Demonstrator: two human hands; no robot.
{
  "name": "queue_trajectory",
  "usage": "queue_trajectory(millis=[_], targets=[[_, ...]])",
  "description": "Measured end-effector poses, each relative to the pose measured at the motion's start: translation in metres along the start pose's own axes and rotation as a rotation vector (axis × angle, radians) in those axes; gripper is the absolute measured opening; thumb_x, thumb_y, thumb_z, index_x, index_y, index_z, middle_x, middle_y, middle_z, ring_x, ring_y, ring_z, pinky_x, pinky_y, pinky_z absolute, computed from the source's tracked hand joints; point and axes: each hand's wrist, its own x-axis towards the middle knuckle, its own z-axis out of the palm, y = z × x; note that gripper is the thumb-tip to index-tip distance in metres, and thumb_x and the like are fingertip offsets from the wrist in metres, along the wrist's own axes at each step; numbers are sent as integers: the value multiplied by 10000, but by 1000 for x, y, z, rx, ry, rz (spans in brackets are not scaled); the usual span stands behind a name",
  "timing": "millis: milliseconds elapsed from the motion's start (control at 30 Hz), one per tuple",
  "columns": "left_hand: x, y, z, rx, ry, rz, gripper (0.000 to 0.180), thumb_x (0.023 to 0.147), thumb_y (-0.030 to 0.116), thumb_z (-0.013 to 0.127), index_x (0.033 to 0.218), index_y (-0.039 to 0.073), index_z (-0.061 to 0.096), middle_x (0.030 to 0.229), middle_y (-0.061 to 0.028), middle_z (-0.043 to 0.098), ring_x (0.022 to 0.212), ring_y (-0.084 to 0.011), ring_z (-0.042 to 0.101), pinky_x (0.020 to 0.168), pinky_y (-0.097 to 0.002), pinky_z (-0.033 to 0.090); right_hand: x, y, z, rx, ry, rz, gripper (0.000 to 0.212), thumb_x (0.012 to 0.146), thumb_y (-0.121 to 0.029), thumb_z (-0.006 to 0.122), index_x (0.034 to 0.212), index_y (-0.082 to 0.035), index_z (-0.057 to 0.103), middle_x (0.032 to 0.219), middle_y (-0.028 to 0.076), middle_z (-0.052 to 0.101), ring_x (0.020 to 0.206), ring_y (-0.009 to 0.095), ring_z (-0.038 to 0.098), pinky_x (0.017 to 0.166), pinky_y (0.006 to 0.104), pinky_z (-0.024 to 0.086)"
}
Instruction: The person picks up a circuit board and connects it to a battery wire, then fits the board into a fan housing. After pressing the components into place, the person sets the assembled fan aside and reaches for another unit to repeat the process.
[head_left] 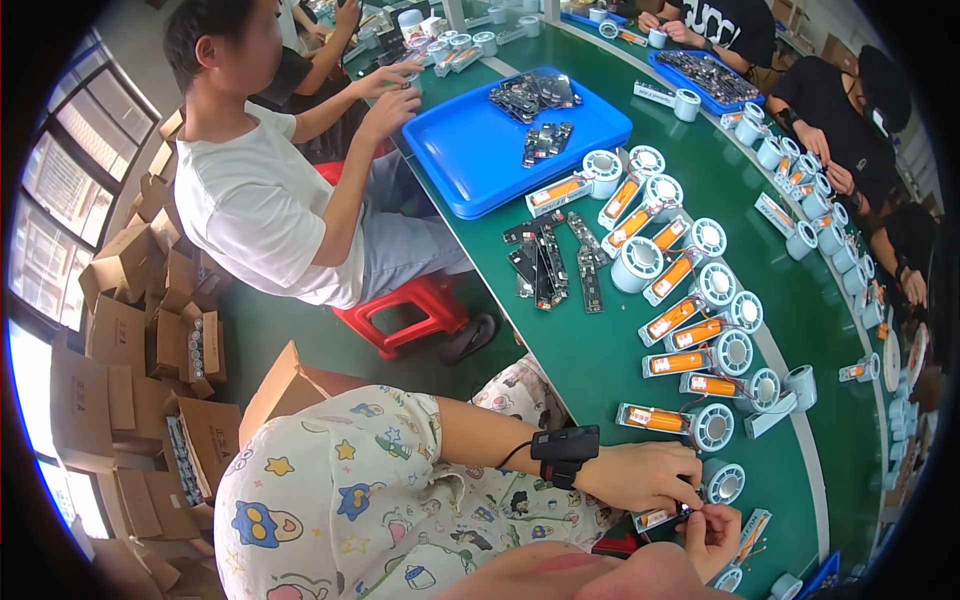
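Left hand (640, 477), curled; right hand (712, 538), part-curled; the two meet beside a round-headed fan unit (723, 484) on the green worktop (585, 370); what either grips, cannot tell; further units (713, 428) with orange cells (652, 419) alongside; blue tray (455, 150) beyond

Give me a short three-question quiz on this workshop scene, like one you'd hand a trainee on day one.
1. True or false: the fingers of the camera wearer's left hand are close to those of the right hand.

2. What colour is the stool under the person in the white shirt?
A. Yellow
B. Red
C. Green

3. What lies in the large blue tray beside that person?

Key:
1. True; they nearly meet at the lower part of the picture.
2. B.
3. Dark circuit boards, in one larger pile and one smaller group.
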Motion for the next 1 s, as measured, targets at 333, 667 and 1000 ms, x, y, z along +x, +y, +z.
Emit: queue_trajectory(millis=[333, 667, 1000], targets=[[2, -3, 5, 47, 27, 9, 298, 867, 133, 745, 1161, 94, 716, 1065, -83, 544, 986, -295, 548, 873, -425, 467, 7, 10, 1, -22, 64, -22, 241, 898, 93, 702, 1020, -37, 541, 866, 76, 685, 686, 106, 643, 622, 241, 535], [-8, 5, 1, 63, 42, -21, 284, 878, 158, 722, 1150, 76, 710, 1039, -108, 545, 974, -305, 560, 873, -419, 472, 10, 32, -9, -35, 42, -110, 291, 905, 58, 717, 1096, -50, 525, 853, 81, 674, 705, 116, 642, 643, 255, 534], [6, 55, 87, -479, 46, -328, 266, 917, 178, 723, 1134, 24, 711, 1016, -136, 690, 964, -254, 663, 843, -379, 533, -45, -29, -18, -265, 1, -137, 68, 920, -7, 719, 971, 34, 700, 890, 84, 702, 739, 152, 660, 654, 297, 532]])
